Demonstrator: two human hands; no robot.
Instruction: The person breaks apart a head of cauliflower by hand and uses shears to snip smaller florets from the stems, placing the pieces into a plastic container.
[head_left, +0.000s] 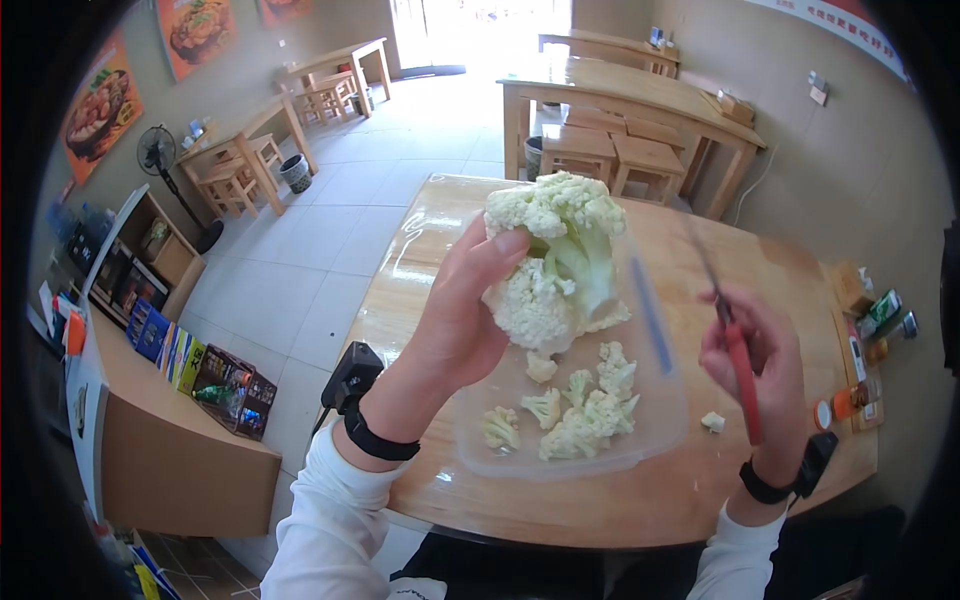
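Observation:
My left hand [458, 318] holds a head of cauliflower [556, 258] up over a clear plastic cutting board [660, 400], stem side turned toward me. My right hand [752, 362] grips red-handled scissors [738, 352], blades pointing up and away, a short way right of the cauliflower. Several cut florets [585, 405] lie on the board below. One small floret [713, 421] sits on the wooden table [640, 505] just off the board's right edge.
Condiment bottles and small packets [868, 345] stand along the table's right edge by the wall. Wooden tables and stools [610, 130] fill the room beyond. A counter with boxed goods [180, 395] stands to the left, and a floor fan [158, 152] further back.

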